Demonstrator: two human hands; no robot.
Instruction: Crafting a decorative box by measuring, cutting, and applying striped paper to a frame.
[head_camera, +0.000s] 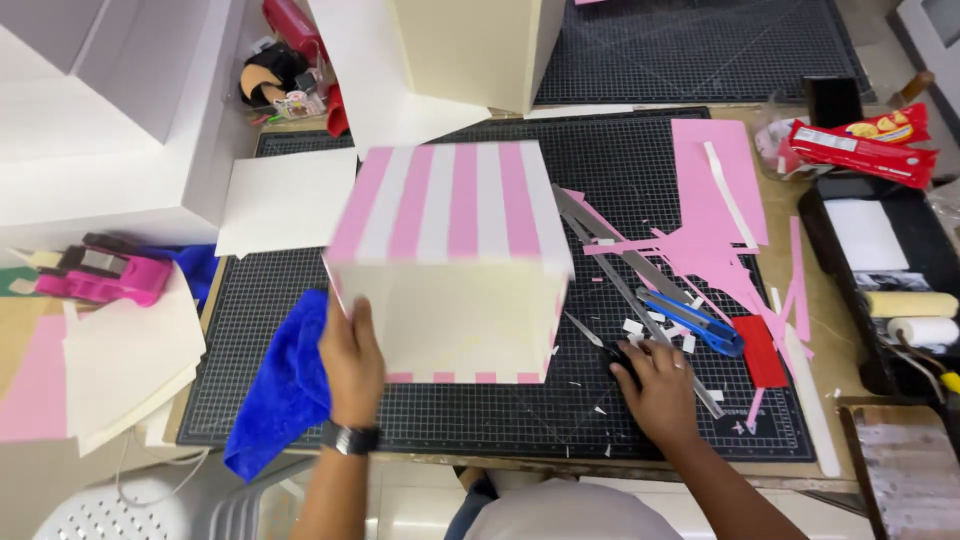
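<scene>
Nearest us, our left hand (352, 362) lies flat on the side of the pink-striped box (450, 262) standing mid-mat (500, 420), while our right hand (655, 385) curls over a small dark tool we cannot identify, so trimming seems in hand, and next calls for a steady box.

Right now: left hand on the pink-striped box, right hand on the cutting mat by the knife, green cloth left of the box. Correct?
Not quite: the cloth is blue, not green, as the head view shows. The rest holds: left hand on the striped box, right hand on the cutting mat by the knife.
</scene>
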